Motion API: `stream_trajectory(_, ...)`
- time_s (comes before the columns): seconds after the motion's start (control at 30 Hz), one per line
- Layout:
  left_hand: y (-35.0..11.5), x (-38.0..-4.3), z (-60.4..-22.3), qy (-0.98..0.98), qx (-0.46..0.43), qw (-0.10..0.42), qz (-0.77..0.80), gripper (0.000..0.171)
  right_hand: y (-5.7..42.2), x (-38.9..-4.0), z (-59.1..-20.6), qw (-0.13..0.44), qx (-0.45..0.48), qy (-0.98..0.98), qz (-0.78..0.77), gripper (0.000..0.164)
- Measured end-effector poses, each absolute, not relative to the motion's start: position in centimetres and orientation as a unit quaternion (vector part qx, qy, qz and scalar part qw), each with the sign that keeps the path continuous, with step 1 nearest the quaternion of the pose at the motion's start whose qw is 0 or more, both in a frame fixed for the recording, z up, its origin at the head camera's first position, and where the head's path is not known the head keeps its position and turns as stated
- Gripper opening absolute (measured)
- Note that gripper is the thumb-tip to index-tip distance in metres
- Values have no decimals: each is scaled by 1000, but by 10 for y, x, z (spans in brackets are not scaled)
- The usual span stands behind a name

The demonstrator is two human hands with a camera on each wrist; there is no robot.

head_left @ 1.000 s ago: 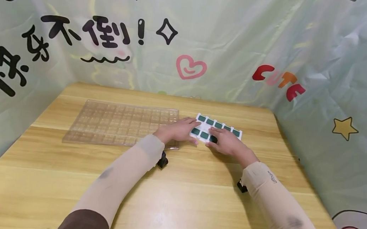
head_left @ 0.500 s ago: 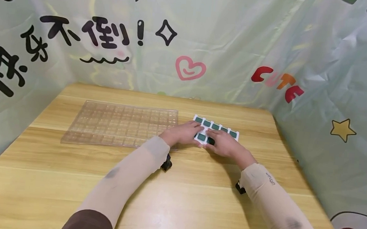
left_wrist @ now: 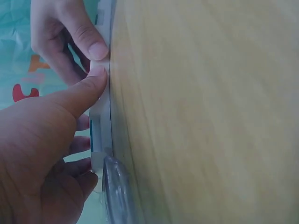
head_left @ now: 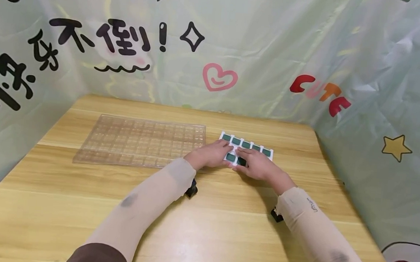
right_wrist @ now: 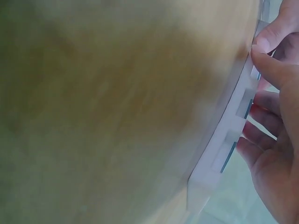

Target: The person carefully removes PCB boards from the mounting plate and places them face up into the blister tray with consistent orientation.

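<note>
A white tray (head_left: pixel 241 143) with dark green rectangles set in two rows lies flat on the table in the head view. My left hand (head_left: pixel 211 153) holds its left near corner, thumb at the near side and fingers over the top. Just right of it, my right hand (head_left: pixel 260 163) grips the near edge the same way. The two thumbs nearly meet on the tray's side wall (left_wrist: pixel 106 133) in the left wrist view. From the right wrist, the white side (right_wrist: pixel 205 170) shows notches with green pieces. Part of the near row is hidden under the hands.
A clear plastic tray (head_left: pixel 143 142) with a grid of small cells lies to the left; its right near corner is behind the left hand. Printed cloth (head_left: pixel 259 49) hangs around the back and sides of the wooden table (head_left: pixel 206 236).
The white tray has shifted slightly left and nearer to me. My left hand has moved right along it, closing up to the right hand. Over the last half second the hands barely move.
</note>
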State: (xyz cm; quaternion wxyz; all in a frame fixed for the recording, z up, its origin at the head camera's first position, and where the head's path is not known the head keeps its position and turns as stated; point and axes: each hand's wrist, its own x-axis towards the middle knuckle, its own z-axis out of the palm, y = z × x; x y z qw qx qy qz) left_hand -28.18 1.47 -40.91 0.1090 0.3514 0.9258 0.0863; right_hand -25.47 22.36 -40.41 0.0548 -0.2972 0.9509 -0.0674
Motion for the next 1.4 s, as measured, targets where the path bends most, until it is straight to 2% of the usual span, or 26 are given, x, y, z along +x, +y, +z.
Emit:
stream_trajectory(0.27, 15, -273, -410, 934, 333, 106, 78, 80, 226, -251, -402, 76, -303, 945, -99, 68)
stream_trajectory(0.77, 11, -261, -411, 938, 328, 96, 58, 78, 263, -233, -403, 35, -276, 955, -101, 78)
stream_trajectory(1.4, -2, -232, -406, 939, 317, 126, 31, 78, 271, -225, -399, 54, -303, 947, -95, 72)
